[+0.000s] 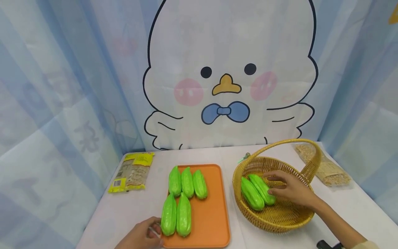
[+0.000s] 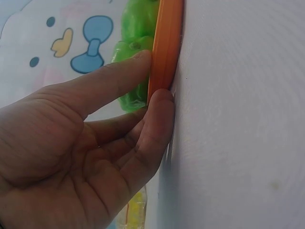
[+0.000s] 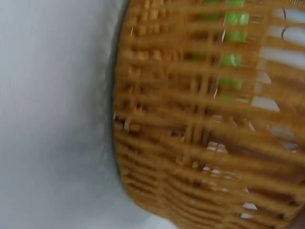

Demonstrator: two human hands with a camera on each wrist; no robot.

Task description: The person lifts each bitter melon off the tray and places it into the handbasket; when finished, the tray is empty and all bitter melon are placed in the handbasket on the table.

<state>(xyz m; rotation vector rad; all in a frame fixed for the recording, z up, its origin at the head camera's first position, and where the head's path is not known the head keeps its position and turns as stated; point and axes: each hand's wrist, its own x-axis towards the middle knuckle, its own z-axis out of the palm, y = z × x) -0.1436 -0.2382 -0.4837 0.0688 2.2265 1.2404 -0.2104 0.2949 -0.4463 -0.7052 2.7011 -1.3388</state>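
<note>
Several glossy, ribbed green gourds (image 1: 184,214) lie in two rows on the left side of an orange tray (image 1: 211,214). My left hand (image 1: 140,234) grips the tray's near-left edge; the left wrist view has the thumb on the rim and fingertips low against its side. A wicker basket (image 1: 276,224) stands to the right with two more green gourds (image 1: 252,193) inside. Reaching over its right rim, my right hand (image 1: 289,188) has loosely extended fingers and thumb at the right-hand gourd. Only the woven wall (image 3: 162,114) shows in the right wrist view, hiding that hand.
A yellow-labelled packet (image 1: 132,173) lies left of the tray. Behind the basket's right side is a clear bag of pale grains (image 1: 329,169). The basket's tall handle (image 1: 286,141) arches over it. A black object (image 1: 324,245) sits at the front right, near my forearm.
</note>
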